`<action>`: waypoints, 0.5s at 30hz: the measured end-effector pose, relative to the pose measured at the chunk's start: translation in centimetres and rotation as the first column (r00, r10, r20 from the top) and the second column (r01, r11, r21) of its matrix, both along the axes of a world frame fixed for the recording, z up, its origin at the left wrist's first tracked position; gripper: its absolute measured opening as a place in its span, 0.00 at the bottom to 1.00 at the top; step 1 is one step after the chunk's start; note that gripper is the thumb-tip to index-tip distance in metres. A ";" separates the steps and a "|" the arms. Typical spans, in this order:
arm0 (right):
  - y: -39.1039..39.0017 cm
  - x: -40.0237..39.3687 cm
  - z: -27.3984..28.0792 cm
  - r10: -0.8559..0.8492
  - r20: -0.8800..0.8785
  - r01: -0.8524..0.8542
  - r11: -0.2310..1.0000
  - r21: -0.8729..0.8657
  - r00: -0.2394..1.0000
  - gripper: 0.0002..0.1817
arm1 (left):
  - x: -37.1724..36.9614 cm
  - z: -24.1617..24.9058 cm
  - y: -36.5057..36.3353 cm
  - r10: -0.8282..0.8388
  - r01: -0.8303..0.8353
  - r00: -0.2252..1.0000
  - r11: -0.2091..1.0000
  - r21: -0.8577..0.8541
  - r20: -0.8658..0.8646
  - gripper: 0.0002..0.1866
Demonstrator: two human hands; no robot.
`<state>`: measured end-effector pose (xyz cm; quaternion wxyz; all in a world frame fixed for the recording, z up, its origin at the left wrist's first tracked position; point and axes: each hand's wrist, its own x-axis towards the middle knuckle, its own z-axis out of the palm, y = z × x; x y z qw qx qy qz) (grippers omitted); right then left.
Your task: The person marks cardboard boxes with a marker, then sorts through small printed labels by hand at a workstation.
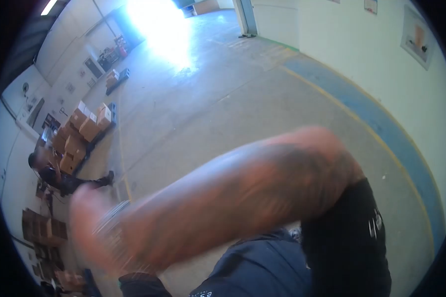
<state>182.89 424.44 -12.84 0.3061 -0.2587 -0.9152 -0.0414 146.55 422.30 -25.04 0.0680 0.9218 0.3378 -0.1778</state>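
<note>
My right arm, bare below a black sleeve [349,237], is bent across the front of my body, its tattooed forearm filling the lower middle. At the left end my right hand [86,218] is smeared by motion, and its fingers cannot be made out. Thin bands [110,218] circle the wrist. Close under that wrist is a dark cuff [141,284], seemingly of my left sleeve. My left hand is not distinguishable. Below the forearm shows my dark blue top [265,265]. No held object is visible.
A person in dark clothes [59,178] is at the left beside cardboard boxes [77,138] on pallets. More cartons [44,227] stand lower left. Grey floor [223,99] stretches towards a bright doorway. A blue walkway [362,104] with yellow edges follows the right wall.
</note>
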 end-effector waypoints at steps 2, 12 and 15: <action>4.9 -1.2 -0.7 -0.033 0.020 0.033 0.999 -0.021 0.999 0.14 | 3.0 -2.4 5.4 0.025 -0.031 0.998 0.995 -0.097 -0.058 0.28; 30.3 -23.1 2.8 0.381 0.388 -0.435 0.899 0.059 0.839 0.17 | -8.6 -12.8 21.9 0.688 -0.643 0.721 0.623 -0.445 -0.078 0.28; 35.3 -27.9 3.0 0.431 0.480 -0.544 0.831 0.119 0.764 0.18 | -12.4 -15.5 27.4 0.811 -0.718 0.579 0.458 -0.525 -0.084 0.29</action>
